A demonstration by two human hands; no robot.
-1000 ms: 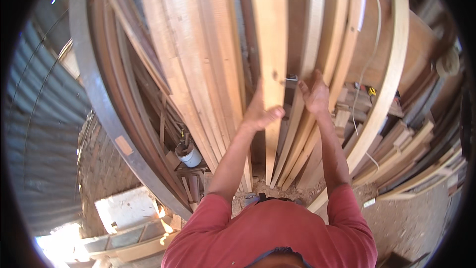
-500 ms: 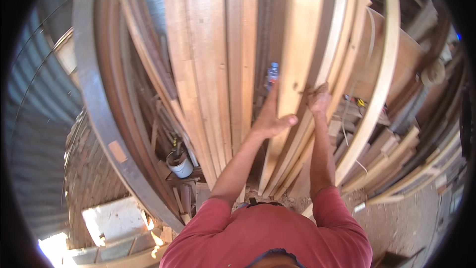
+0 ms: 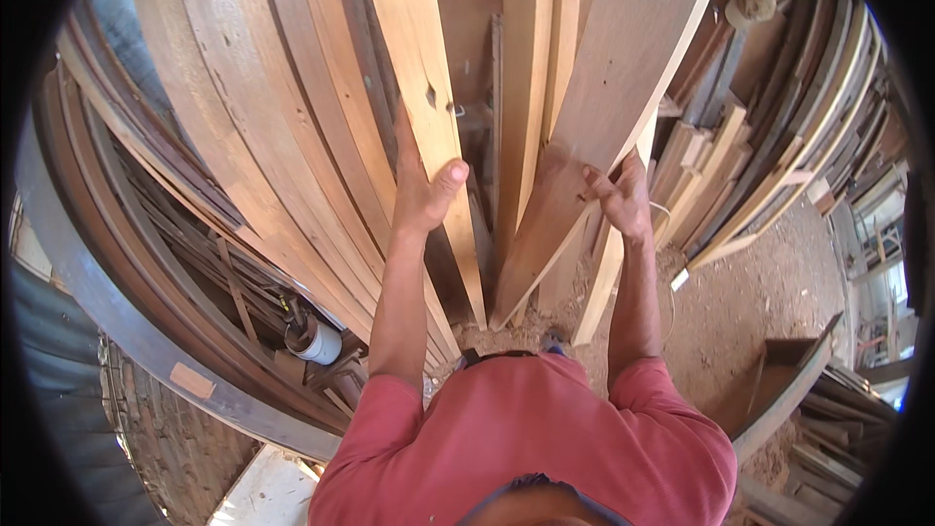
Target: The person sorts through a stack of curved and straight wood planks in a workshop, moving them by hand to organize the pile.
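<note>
My left hand (image 3: pixel 426 193) is closed round a pale wooden board (image 3: pixel 414 58) that stands on end, its thumb across the front face and its fingers behind the left edge. Dark knots mark that board just above the thumb. Further right, my right hand (image 3: pixel 625 197) grips the right edge of a wider, browner plank (image 3: pixel 623 68), which leans out to the upper right. Both pieces reach down to the floor near my body. Between them a narrower upright timber (image 3: pixel 523 68) shows, touched by neither hand.
Long planks (image 3: pixel 234 68) stand close together on the left. A white bucket (image 3: pixel 317 342) sits low beside them. Shorter timber offcuts (image 3: pixel 696 175) are stacked at the right. Wood chips litter the dirt floor (image 3: pixel 750 273), and a wooden trough-like piece (image 3: pixel 789 380) lies at lower right.
The view has swung to the right. My right hand now holds the brown plank out to the right, with a wide gap between it and the pale board in my left hand.
</note>
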